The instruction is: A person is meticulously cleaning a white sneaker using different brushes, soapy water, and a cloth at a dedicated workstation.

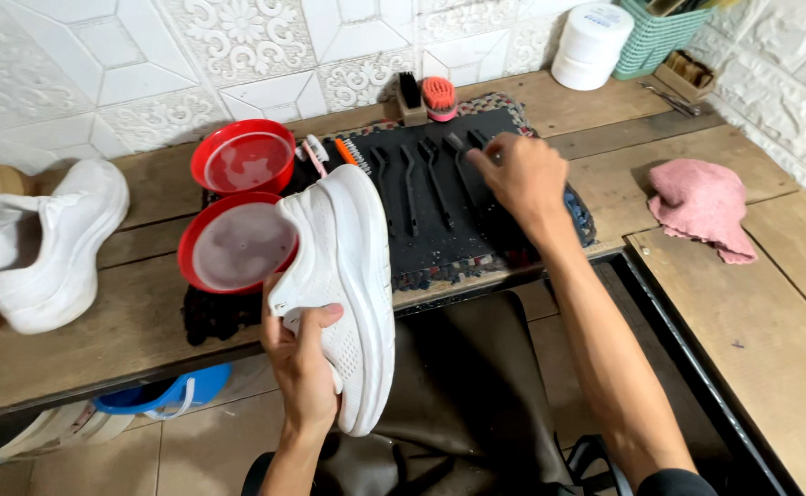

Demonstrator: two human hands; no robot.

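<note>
Your left hand [304, 354] is closed around the white mesh sneaker with thick white sole [348, 285], thumb across the upper, holding it on its side at the front edge of the wooden plank counter [770, 321]. Your right hand [522, 179] rests on the black mat [513, 124] behind the sneaker, fingers curled down onto the row of black narrow brushes [421, 184]; whether it pinches one, I cannot tell. Left of the sneaker two red round bowls [237, 202] stand on the mat, the nearer one partly covered by the toe. A second white sneaker [45, 243] lies further left. Right of the mat lies a crumpled pink cloth [701, 207]. Behind the mat stand a white round tub [591, 41] and an orange-bristled brush [438, 96].
</note>
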